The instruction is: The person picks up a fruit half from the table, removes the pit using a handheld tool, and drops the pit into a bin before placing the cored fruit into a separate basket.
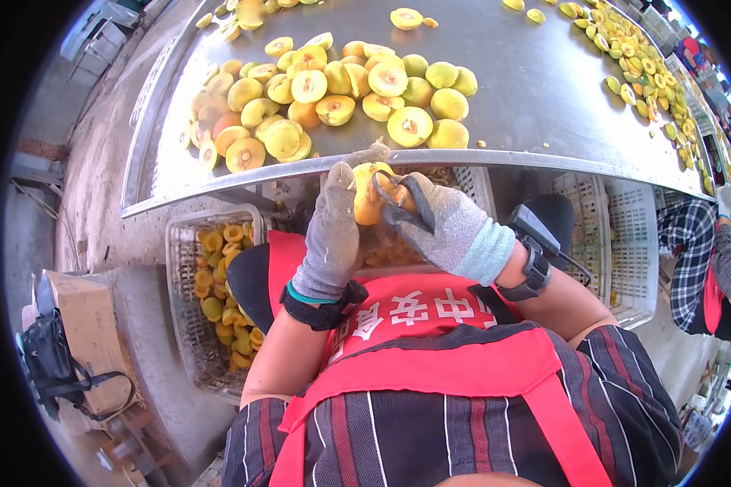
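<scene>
My left hand [333,227], in a grey knit glove, is closed around a yellow peach half [368,195] just below the metal table's front edge. My right hand [443,219], gloved in grey with dark fingertips, is closed against the fruit's right side. It grips a thin dark curved tool [379,185] that touches the peach; much of the tool is hidden by the fingers. Ahead of both hands, a heap of peach halves [333,109] lies on the metal table [512,105], some showing their cut faces with pits.
A plastic crate [176,300] with peach halves stands at lower left. White crates [632,252] sit under the table on the right. More halves [642,73] lie along the table's far right. A co-worker's gloved hand [727,199] and a cardboard box [85,325] flank the scene.
</scene>
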### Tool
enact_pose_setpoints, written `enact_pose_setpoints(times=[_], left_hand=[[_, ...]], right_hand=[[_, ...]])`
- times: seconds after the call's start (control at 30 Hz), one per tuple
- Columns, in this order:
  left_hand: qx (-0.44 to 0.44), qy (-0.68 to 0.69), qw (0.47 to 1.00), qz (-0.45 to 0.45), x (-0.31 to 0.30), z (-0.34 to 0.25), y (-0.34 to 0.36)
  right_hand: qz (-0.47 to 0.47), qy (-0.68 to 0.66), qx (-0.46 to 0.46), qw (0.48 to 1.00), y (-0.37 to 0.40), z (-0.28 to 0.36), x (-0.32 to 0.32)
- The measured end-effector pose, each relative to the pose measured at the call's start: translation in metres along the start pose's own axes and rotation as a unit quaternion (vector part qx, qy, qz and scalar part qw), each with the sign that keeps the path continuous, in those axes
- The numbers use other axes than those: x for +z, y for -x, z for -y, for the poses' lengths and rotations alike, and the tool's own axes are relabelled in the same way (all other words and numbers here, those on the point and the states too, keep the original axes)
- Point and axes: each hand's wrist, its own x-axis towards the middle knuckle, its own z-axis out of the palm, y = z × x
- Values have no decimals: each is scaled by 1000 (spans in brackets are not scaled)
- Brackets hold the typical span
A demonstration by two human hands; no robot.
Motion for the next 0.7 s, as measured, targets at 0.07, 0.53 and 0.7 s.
enact_pose_setpoints(times=[0.07,0.53,0.7], left_hand=[[19,-5,1000,-5,-6,6,-2],[-17,-356,931,77,-11,-13,-12],[-24,-377,923,69,-10,-8,-15]], right_hand=[[28,9,40,999,-1,4,4],[91,25,-167,981,-4,-24,21],[191,-71,88,975,3,-15,23]])
